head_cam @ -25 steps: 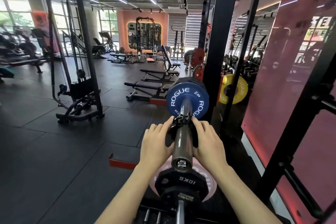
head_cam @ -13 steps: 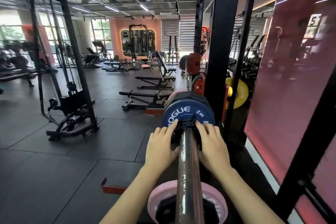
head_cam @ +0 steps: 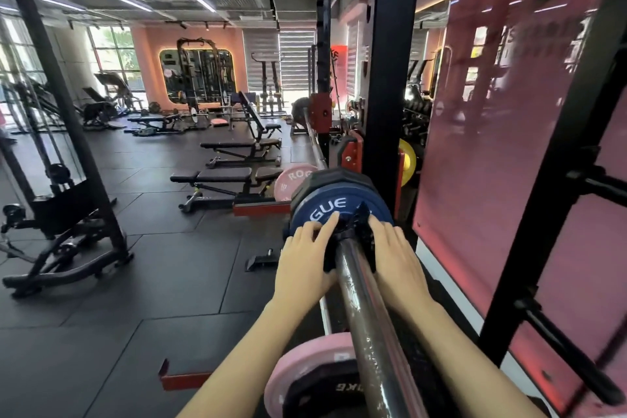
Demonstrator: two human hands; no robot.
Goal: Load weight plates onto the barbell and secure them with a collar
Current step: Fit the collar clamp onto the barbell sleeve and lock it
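My left hand and my right hand sit on either side of the barbell sleeve, both laid against the black collar. The fingers of each hand lie fairly straight, reaching forward over the collar's sides, with the fingertips of my left hand touching the face of the blue plate. So each grip is apart, pressing on the collar rather than curled round it; I cannot tell what my thumbs do beneath the sleeve.

The collar sits on the sleeve right up against the blue plate, which shows part of its white lettering. Behind the blue plate, touching it, is a black plate with angular edges, and both hang on the sleeve just outside the black rack upright. The bar's shaft runs away past the upright.

Below my forearms, near the floor, a pink plate stands with a black plate marked in kilograms leaning in front of it. Another pink plate rests farther off beside an adjustable bench on the dark rubber floor.
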